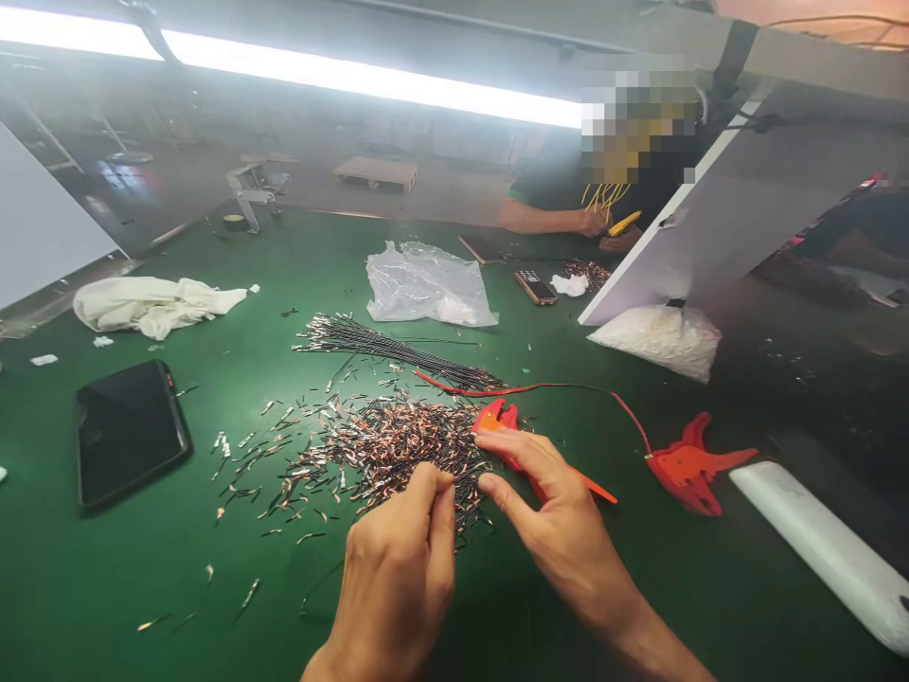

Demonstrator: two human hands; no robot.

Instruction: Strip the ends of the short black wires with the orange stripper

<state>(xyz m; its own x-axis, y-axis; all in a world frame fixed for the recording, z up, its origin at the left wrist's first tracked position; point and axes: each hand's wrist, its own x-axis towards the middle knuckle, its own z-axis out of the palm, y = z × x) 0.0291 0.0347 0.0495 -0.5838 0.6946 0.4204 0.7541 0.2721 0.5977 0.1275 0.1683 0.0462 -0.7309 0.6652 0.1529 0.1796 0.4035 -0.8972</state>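
Observation:
My left hand (398, 559) is closed in a pinch at the front of a pile of cut wire ends (404, 445). A tiny tip shows between its thumb and forefinger, and a thin black wire (321, 582) trails out behind the hand on the left. My right hand (561, 511) lies over a red-orange wire stripper (497, 417), thumb and forefinger apart. The palm and fingers hide part of the tool's handles. Beyond the pile rests a bundle of black wires (398, 350) with metal terminals at the left end.
A second red-orange wire stripper (692, 464), with a red cord, lies right, beside a white elongated object (816, 549). Left are a black phone (132, 431) and white cloth (156, 301). A plastic bag (430, 284) lies behind. Across the table, a person's hands (600, 224) hold a yellow-handled tool.

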